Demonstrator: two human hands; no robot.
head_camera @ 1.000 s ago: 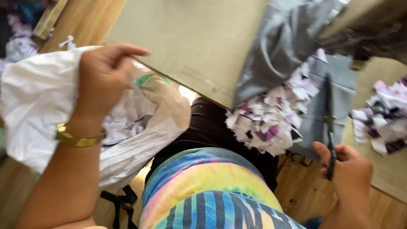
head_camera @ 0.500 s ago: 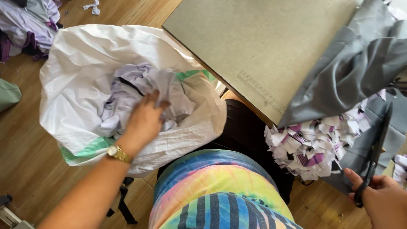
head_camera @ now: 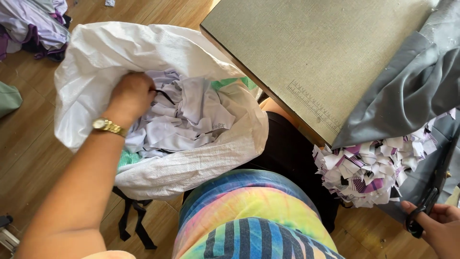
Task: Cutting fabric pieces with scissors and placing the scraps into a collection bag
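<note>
A big white woven sack (head_camera: 158, 48) stands open on the floor at my left, full of pale lilac cloth pieces (head_camera: 187, 115). My left hand (head_camera: 130, 95), with a gold watch at the wrist, reaches into the sack and its fingers are closed on the cloth. At the lower right edge of the view my right hand (head_camera: 438, 223) grips the black handles of a pair of scissors (head_camera: 431, 196), whose blades point up over grey fabric. A heap of small white and purple cloth scraps (head_camera: 366, 170) lies at the table's near corner beside that hand.
A grey-green table top (head_camera: 311, 52) with a printed ruler scale fills the upper right. Grey fabric (head_camera: 407, 91) drapes over its right side. More purple cloth (head_camera: 28, 24) lies on the wooden floor at the upper left. Black straps (head_camera: 132, 220) hang below the sack.
My left hand has gone from the sack's rim down into it and shifted left among the cloth. The view has swung left and down. My right hand keeps the scissors.
</note>
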